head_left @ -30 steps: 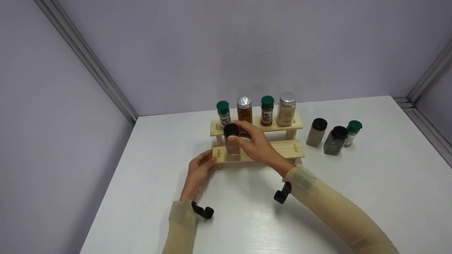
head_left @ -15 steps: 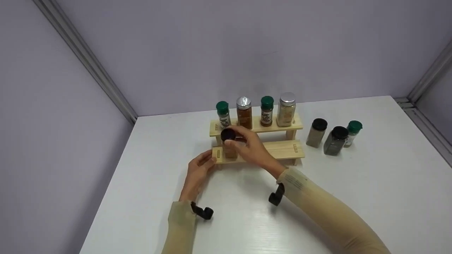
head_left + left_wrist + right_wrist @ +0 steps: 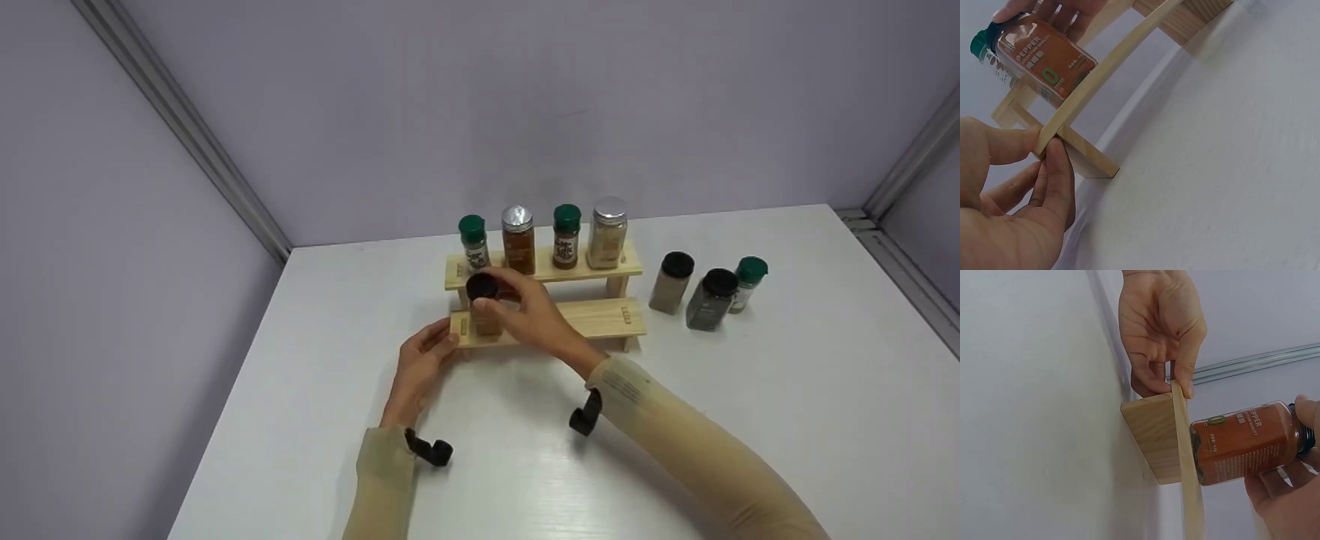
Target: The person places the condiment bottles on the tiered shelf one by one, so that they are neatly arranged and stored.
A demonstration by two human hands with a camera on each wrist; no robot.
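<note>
A glass pepper jar (image 3: 1247, 444) with a black cap and red-orange powder stands upright on the lower shelf, near the left end of a two-tier wooden spice rack (image 3: 600, 319). My right hand (image 3: 536, 315) holds it near the cap, thumb in front and fingers behind. In the left wrist view the label of the pepper jar (image 3: 1044, 53) reads PEPPER, and its base meets the board. My left hand (image 3: 421, 364) pinches the left end of the lower shelf; the thumb lies on top and the fingers underneath, as the left wrist view shows.
On the upper shelf stand two green-capped jars (image 3: 566, 236) and two silver-capped jars (image 3: 607, 234). To the right of the rack, two black-capped jars (image 3: 709, 300) and a green-capped jar (image 3: 748, 285) stand on the white table (image 3: 300, 330). Pale walls enclose the back and sides.
My right hand has lowered the pepper jar slightly and shifted it left along the lower shelf. It has barely moved in the last half second. The left hand keeps its place.
</note>
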